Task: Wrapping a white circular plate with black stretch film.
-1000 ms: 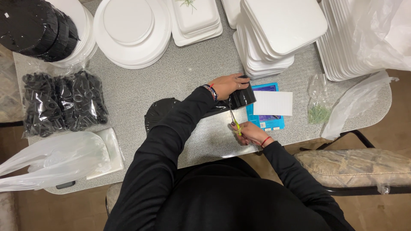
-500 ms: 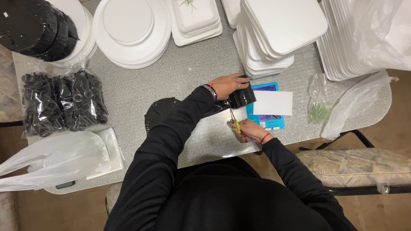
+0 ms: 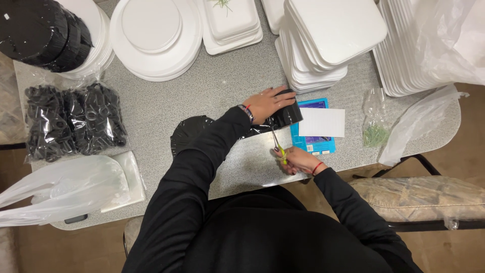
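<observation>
Pinning black roll (image 3: 289, 114) with left hand (image 3: 268, 103) — right hand (image 3: 299, 161) (near table edge) works scissors (image 3: 278, 146).

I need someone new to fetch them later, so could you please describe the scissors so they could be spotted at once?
Start at the grey speckled table and find its near edge, just right of centre. There the person's right hand holds the scissors, blades pointing away toward the black roll under the left hand. They are the only item with yellow-green handles.

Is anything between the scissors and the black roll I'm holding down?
Nothing visible. The scissors in the right hand point straight at the black roll under the left hand; only the black strip lies between them.
</observation>
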